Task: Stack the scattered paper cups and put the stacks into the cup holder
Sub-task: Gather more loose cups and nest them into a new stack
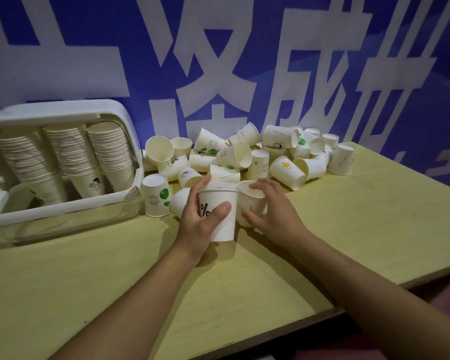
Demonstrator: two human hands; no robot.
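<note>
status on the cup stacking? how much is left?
Done: three tall stacks already sit in the white cup holder.
In hand: the left hand holds an upright cup with a percent sign; the right hand has its grip on a second cup beside it, not yet nested.
Left: a big pile of loose cups on the table, many on their sides. Plenty still to stack.

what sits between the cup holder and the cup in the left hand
In the head view, an upside-down cup with a green balloon print stands between the cup holder and the held percent-sign cup.
</note>
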